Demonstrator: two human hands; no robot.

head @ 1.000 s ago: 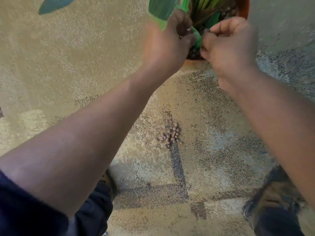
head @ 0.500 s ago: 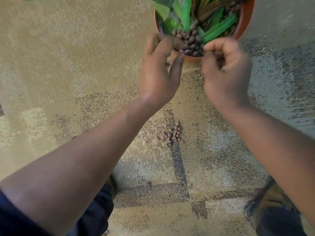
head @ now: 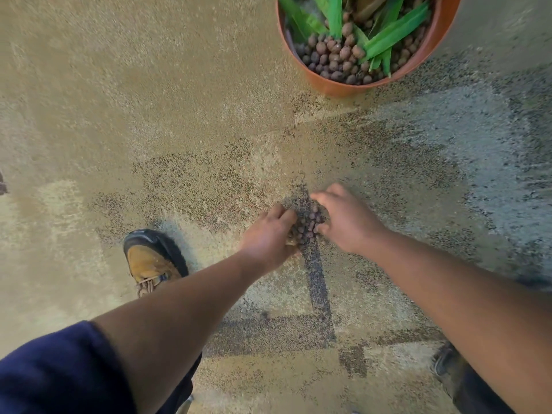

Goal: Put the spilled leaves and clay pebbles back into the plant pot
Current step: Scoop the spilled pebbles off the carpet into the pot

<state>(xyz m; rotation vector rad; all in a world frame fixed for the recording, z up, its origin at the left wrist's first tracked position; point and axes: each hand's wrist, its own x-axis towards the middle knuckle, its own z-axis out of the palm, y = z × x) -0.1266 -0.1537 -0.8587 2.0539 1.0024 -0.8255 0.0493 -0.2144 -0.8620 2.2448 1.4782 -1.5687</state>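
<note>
A small pile of brown clay pebbles (head: 309, 225) lies on the speckled floor. My left hand (head: 267, 237) and my right hand (head: 348, 224) close in on it from either side, fingers curled round the pebbles and touching them. Part of the pile is hidden under my fingers. The orange plant pot (head: 331, 86) stands at the top right, apart from my hands. It holds many clay pebbles and green leaves (head: 394, 37). No loose leaf shows on the floor.
My tan and black boot (head: 152, 261) stands on the floor left of my left forearm. A dark shoe (head: 442, 364) shows at the lower right. The tan floor (head: 149, 100) stretches to the left of the pot.
Both hands have dropped from the pot's rim down to the pebble pile on the floor. The view has tilted, so the pot now sits higher and further right.
</note>
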